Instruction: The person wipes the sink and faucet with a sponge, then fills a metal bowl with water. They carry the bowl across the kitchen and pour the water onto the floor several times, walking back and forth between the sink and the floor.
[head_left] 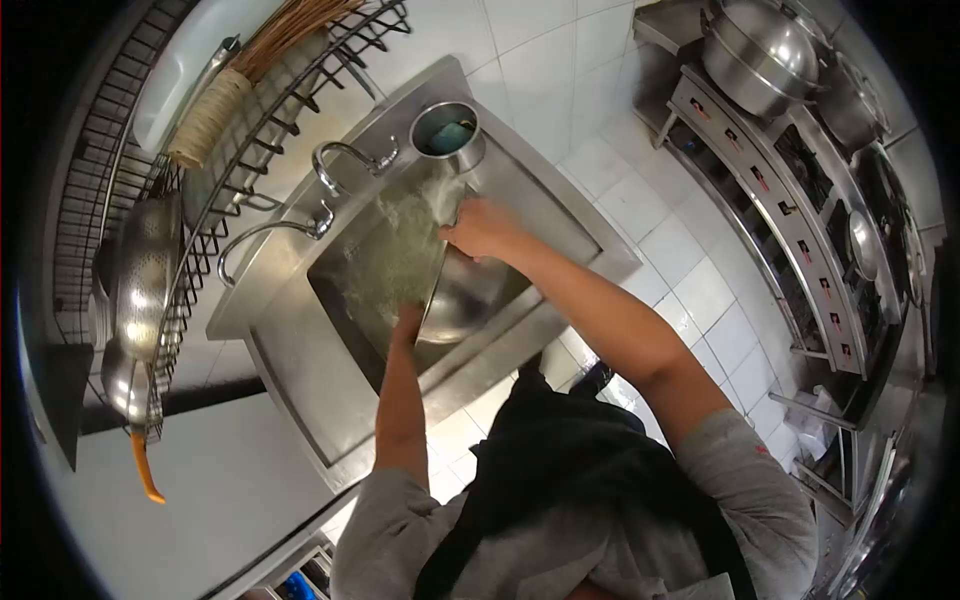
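Note:
A large round metal bowl [468, 292] is tilted on its side in the sink basin [345, 335]. My right hand [480, 230] grips its upper rim with the fingers closed. Lower down, my left hand [408, 322] is at the bowl's lower left edge; its fingers are hidden by the bowl and the cloudy water. Greenish, foamy water [395, 250] lies in the basin left of the bowl. Above my right hand, a metal container [468, 155] with a blue-green item inside stands at the sink's back edge.
Two curved faucets [330, 160] rise behind the basin. At the upper left a wire rack [300, 100] holds strainers [148, 280] and a whisk-like brush [215, 115]. A stove [770, 190] with large pots [760, 60] is at the right. Tiled floor [700, 295] lies between.

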